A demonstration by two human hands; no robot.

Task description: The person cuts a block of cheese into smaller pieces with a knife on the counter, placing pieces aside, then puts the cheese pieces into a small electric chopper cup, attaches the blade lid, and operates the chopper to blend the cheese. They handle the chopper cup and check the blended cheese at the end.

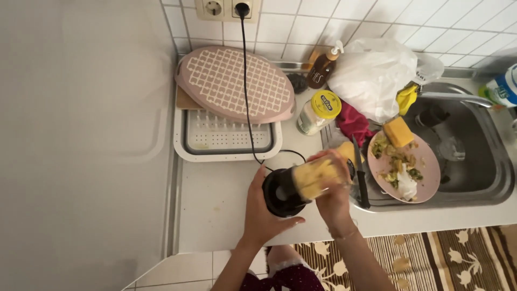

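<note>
A black blender base [281,194] stands near the front edge of the white counter [215,210], its black cord [246,91] running up to a wall socket. My left hand [259,211] grips the base from the left side. My right hand [333,195] is wrapped around the clear blender jar [315,179], which holds a yellow mixture and sits tilted on the base.
A pink patterned tray [231,83] leans on a white drying rack [226,141]. A yellow-lidded jar [319,111], brown soap bottle [323,67] and white plastic bag [371,75] stand behind. A black-handled knife [361,180], a pink plate [425,186] of food scraps and a sponge lie at the steel sink [474,156].
</note>
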